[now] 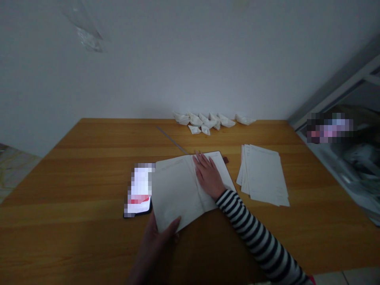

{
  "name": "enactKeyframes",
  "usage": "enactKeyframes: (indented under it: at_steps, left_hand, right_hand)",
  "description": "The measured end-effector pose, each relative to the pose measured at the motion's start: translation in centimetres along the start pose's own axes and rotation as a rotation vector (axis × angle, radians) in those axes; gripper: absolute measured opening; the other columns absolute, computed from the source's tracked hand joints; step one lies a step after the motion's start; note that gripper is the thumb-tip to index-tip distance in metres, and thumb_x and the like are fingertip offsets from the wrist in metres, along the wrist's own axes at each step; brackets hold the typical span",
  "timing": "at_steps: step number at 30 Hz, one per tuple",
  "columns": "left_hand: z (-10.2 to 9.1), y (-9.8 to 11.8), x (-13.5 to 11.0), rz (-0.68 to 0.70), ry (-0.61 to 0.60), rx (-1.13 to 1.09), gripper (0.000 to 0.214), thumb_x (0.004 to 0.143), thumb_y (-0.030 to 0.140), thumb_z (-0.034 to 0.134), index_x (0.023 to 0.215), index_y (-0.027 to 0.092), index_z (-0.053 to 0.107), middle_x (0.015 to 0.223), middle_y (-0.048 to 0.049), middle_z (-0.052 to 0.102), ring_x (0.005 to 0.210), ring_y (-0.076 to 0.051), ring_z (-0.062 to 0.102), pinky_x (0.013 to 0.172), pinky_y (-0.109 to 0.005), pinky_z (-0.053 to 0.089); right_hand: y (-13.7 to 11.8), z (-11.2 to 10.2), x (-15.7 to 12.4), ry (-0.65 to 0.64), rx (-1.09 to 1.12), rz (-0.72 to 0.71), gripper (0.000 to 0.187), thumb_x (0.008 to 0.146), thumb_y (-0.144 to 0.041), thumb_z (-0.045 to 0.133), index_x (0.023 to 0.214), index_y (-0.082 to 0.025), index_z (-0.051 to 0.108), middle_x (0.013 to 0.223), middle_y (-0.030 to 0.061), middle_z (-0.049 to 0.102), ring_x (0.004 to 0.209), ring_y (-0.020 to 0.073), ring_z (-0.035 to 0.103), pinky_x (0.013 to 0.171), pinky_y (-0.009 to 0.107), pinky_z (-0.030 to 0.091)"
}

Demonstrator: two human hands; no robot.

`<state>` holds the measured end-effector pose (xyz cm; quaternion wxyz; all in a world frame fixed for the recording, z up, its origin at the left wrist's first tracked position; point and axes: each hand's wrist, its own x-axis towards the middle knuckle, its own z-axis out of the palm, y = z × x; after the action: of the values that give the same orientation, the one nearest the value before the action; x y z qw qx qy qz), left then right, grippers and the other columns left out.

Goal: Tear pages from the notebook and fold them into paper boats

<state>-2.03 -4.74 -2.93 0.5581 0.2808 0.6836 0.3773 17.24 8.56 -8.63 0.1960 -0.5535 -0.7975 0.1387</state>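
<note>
An open notebook (175,186) with pale pages lies at the middle of the wooden table. My left hand (163,233) grips its lower left corner, thumb on top of the page and the fingers mostly hidden beneath. On the right-hand page my right hand (208,176) rests flat, palm down, with fingers stretched toward the top edge. A striped sleeve covers that arm. Just left of the notebook is a phone (139,190) with a lit, blurred screen, partly covered by the notebook's edge. A dark red tab (226,160) sticks out at the notebook's upper right.
Several folded paper boats (208,120) stand along the table's back edge by the wall. To the right lies a stack of loose paper sheets (265,174). A thin grey strip (170,138) runs behind the notebook. Shelving (356,150) with dark items borders the table's right side.
</note>
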Motion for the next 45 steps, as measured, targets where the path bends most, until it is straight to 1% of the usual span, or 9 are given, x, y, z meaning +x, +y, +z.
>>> enactKeyframes:
  at_steps: [2,6,11,18,22,30,34,39,45]
  left_hand:
    - [0.2,-0.2,-0.1,-0.003,0.035,-0.041,0.083,0.059,0.044,0.086,0.131,0.017,0.055,0.081,-0.0061,0.076,0.06,-0.023,0.069,0.055,-0.031,0.056]
    - [0.8,-0.8,-0.6,-0.011,0.107,-0.141,0.086,0.06,0.04,0.086,0.137,0.021,0.052,0.102,-0.0105,0.076,0.086,-0.031,0.074,0.067,-0.035,0.061]
    - [1.4,-0.8,-1.2,-0.013,0.13,-0.171,0.089,0.058,0.042,0.087,0.137,0.022,0.052,0.108,-0.0103,0.075,0.092,-0.032,0.073,0.07,-0.037,0.062]
    - [1.5,-1.1,-1.3,0.042,0.151,-0.144,0.085,0.062,0.046,0.085,0.137,0.022,0.052,0.111,-0.0114,0.074,0.093,-0.033,0.073,0.072,-0.039,0.062]
    - [1.6,-1.8,-1.4,0.101,0.196,-0.068,0.076,0.066,0.045,0.082,0.134,0.022,0.055,0.112,-0.0106,0.074,0.099,-0.033,0.071,0.081,-0.041,0.061]
    - [2.6,-1.9,-2.2,0.044,0.24,-0.03,0.067,0.07,0.04,0.079,0.129,0.02,0.055,0.111,-0.0109,0.075,0.102,-0.033,0.071,0.09,-0.045,0.059]
    - [2.4,-2.1,-2.2,0.026,0.233,-0.036,0.065,0.07,0.04,0.079,0.128,0.021,0.055,0.108,-0.0096,0.076,0.101,-0.033,0.072,0.087,-0.045,0.06]
    - [1.4,-3.3,-1.7,-0.061,0.328,0.003,0.061,0.069,0.041,0.079,0.121,0.019,0.058,0.101,-0.0114,0.077,0.094,-0.035,0.073,0.083,-0.049,0.061]
    - [1.5,-3.6,-1.8,-0.006,0.299,-0.101,0.059,0.065,0.045,0.081,0.114,0.019,0.061,0.101,-0.0101,0.077,0.095,-0.034,0.073,0.081,-0.045,0.061]
  right_hand:
    - [-0.1,-0.1,0.0,0.002,0.002,0.003,0.052,0.102,-0.025,0.029,0.154,-0.018,0.034,0.164,0.006,0.027,0.152,0.019,0.02,0.123,0.047,0.016]
    - [-0.1,-0.2,0.0,0.001,0.002,0.005,0.053,0.102,-0.025,0.029,0.154,-0.018,0.034,0.164,0.0058,0.027,0.153,0.0185,0.019,0.124,0.046,0.017]
    - [0.0,0.0,0.0,0.001,-0.006,0.008,0.053,0.101,-0.025,0.029,0.154,-0.02,0.035,0.163,0.0053,0.028,0.152,0.0194,0.02,0.123,0.047,0.017]
    - [-0.2,-0.2,0.0,0.0,-0.007,0.008,0.052,0.102,-0.025,0.029,0.153,-0.019,0.034,0.164,0.0057,0.027,0.152,0.0187,0.02,0.123,0.046,0.016]
    - [-0.3,-0.3,0.0,-0.002,-0.01,0.016,0.052,0.102,-0.025,0.029,0.154,-0.019,0.034,0.163,0.0061,0.028,0.152,0.0182,0.02,0.124,0.046,0.016]
    - [-0.5,-0.5,0.0,-0.007,-0.003,0.028,0.053,0.101,-0.024,0.029,0.154,-0.018,0.033,0.163,0.0058,0.029,0.152,0.0182,0.02,0.124,0.045,0.015]
    - [-0.4,-0.5,0.0,-0.003,0.0,0.029,0.053,0.101,-0.023,0.029,0.154,-0.018,0.033,0.164,0.0058,0.027,0.152,0.0182,0.02,0.124,0.045,0.015]
    - [-0.3,-0.4,0.0,-0.005,0.004,0.032,0.053,0.101,-0.024,0.03,0.154,-0.018,0.034,0.164,0.0063,0.028,0.152,0.0185,0.019,0.124,0.046,0.014]
    - [-0.2,-0.3,0.1,-0.005,0.002,0.026,0.053,0.101,-0.024,0.029,0.153,-0.016,0.034,0.164,0.0066,0.026,0.153,0.0183,0.018,0.124,0.046,0.014]
